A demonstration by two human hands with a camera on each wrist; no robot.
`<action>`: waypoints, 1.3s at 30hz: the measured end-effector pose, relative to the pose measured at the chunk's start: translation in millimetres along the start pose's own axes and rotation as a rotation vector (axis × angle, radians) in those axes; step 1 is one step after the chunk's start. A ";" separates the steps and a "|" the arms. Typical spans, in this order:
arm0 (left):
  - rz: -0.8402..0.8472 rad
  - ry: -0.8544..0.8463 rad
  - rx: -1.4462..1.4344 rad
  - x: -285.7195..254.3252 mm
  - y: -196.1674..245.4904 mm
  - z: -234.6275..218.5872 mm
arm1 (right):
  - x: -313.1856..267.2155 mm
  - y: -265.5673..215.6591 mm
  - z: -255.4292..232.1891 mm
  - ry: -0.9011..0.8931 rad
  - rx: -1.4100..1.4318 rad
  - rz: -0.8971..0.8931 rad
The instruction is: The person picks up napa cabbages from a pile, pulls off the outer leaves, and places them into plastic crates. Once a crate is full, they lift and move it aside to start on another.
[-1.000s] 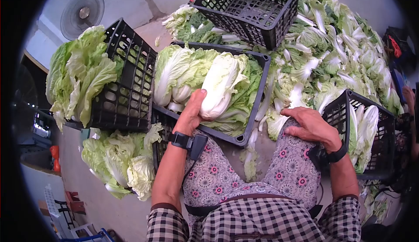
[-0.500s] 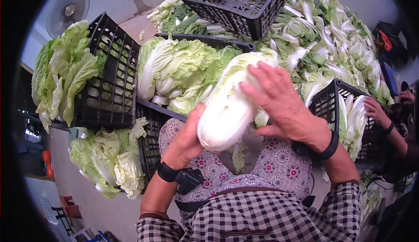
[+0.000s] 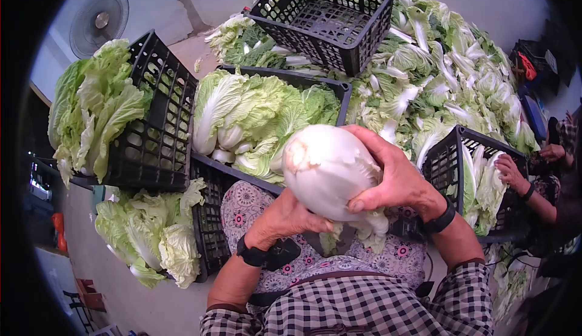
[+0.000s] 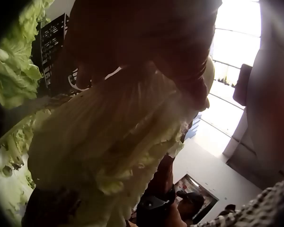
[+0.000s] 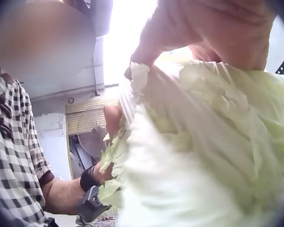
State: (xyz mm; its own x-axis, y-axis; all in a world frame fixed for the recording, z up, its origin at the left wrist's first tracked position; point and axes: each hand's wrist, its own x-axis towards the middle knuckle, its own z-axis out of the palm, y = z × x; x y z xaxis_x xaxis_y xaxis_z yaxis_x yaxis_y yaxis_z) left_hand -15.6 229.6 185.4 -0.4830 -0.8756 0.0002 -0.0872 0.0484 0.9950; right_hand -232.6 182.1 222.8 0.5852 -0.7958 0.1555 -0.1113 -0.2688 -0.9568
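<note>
A pale napa cabbage (image 3: 330, 169) is held up over my lap, stem end toward me. My right hand (image 3: 391, 175) wraps round its right side, fingers curled over the top and thumb underneath. My left hand (image 3: 285, 218) grips it from below near the leafy end. The left wrist view shows cabbage leaves (image 4: 109, 137) hanging under my left hand (image 4: 142, 42). In the right wrist view the cabbage (image 5: 213, 151) fills the frame beneath my right hand (image 5: 213, 28).
A black crate (image 3: 273, 124) full of cabbages lies ahead. An empty crate (image 3: 327, 14) sits behind it on a heap of trimmed leaves (image 3: 448, 75). A tipped crate (image 3: 151, 130) of leaves stands left. Another person's hands (image 3: 515, 175) work at a crate (image 3: 479, 178) on the right.
The cabbage was lifted out of the crate and turned stem end up over my lap. My right hand left my knee and took hold of it; my left hand shifted underneath.
</note>
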 end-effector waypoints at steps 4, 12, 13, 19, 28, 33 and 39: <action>0.052 0.073 -0.116 0.5 -17.4 8.1 | 2.2 -2.5 5.2 0.070 0.358 0.117; -0.004 0.177 -0.463 9.0 -25.3 21.6 | 8.3 7.5 11.2 0.075 0.178 0.188; 0.002 0.187 -0.441 8.6 -25.8 20.0 | 6.0 8.2 9.5 0.070 0.048 0.150; 0.109 0.330 -0.331 9.3 -15.2 -1.8 | -12.2 -3.6 14.5 -0.047 0.007 0.192; 0.210 0.541 -0.525 23.3 -4.6 26.3 | -17.9 21.7 41.4 0.044 0.276 0.302; 0.243 0.411 -0.321 21.1 -15.4 23.1 | -18.1 20.3 41.2 0.254 0.341 0.287; -0.083 0.227 -0.357 6.7 -43.4 36.0 | -11.5 37.7 40.5 0.181 0.512 0.225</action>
State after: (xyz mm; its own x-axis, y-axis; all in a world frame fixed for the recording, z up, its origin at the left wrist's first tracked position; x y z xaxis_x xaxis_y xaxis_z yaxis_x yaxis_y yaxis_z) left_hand -46.4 239.0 138.7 -0.2798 -0.9549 -0.0991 0.2090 -0.1613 0.9645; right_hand -211.0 203.1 175.0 0.4404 -0.8952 -0.0683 0.2115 0.1774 -0.9611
